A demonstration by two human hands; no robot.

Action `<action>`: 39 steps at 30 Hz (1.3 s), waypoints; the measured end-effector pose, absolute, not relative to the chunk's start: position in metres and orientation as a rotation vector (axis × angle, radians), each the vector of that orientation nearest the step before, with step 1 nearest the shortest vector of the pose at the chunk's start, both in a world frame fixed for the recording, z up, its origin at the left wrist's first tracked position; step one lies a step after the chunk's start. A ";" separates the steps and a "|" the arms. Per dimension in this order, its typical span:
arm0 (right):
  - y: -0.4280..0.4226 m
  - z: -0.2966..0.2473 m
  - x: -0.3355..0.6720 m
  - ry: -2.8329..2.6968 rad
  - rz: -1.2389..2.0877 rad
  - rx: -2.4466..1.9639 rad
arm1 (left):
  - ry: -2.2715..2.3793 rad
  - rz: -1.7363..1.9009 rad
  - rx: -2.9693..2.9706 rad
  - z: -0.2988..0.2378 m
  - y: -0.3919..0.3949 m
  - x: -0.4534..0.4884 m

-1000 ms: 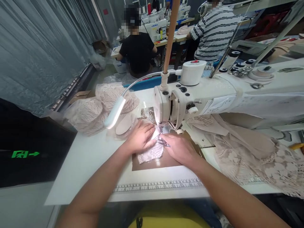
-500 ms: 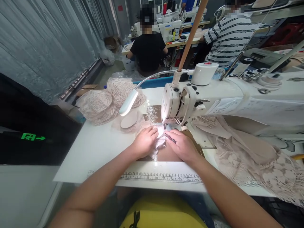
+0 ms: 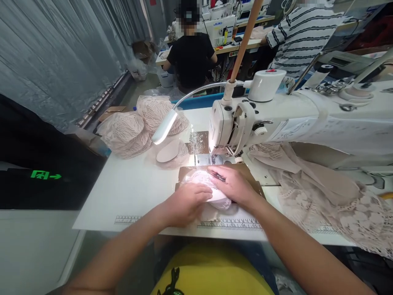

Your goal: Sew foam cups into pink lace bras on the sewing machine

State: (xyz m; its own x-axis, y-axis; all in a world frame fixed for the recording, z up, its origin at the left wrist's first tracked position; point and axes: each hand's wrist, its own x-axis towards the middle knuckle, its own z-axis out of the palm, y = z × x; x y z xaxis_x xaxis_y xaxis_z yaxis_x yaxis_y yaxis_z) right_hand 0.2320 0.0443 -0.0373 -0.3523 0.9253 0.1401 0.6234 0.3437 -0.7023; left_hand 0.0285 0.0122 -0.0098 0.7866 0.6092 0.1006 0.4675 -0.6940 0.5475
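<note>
A pale pink lace cup piece [image 3: 219, 196], brightly lit, lies on the brown plate [image 3: 250, 174] just in front of the sewing machine [image 3: 225, 127]. My left hand [image 3: 189, 200] grips the near left part of the cup, its fingers over the edge. My right hand [image 3: 236, 184] is closed around a slim dark tool [image 3: 219, 177], its exact kind too small to tell. Those right fingertips also rest on the far side of the cup. The needle area [image 3: 212, 157] is bare of fabric and stands a little beyond both hands.
Piled lace cups [image 3: 123, 133] lie at the table's left back. A smooth oval cup [image 3: 168, 150] rests on sheer fabric near the lamp [image 3: 165, 127]. Lace garments [image 3: 319, 184] spread to the right. A ruler strip [image 3: 233, 224] runs along the front edge. Two people sit at machines ahead.
Both hands and the fabric have come away from the needle toward me. The cup is now turned and spread out between my hands. The dark tool stays in my right hand.
</note>
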 end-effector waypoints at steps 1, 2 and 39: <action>0.043 -0.035 0.231 -2.098 0.798 -1.341 | 0.783 0.412 2.432 -0.008 0.008 0.028; 0.041 -0.032 0.230 -2.106 0.844 -1.330 | 0.776 0.462 2.383 -0.007 0.005 0.026; 0.036 -0.015 0.235 -1.960 1.272 -1.127 | 0.995 0.757 1.122 -0.033 0.035 0.038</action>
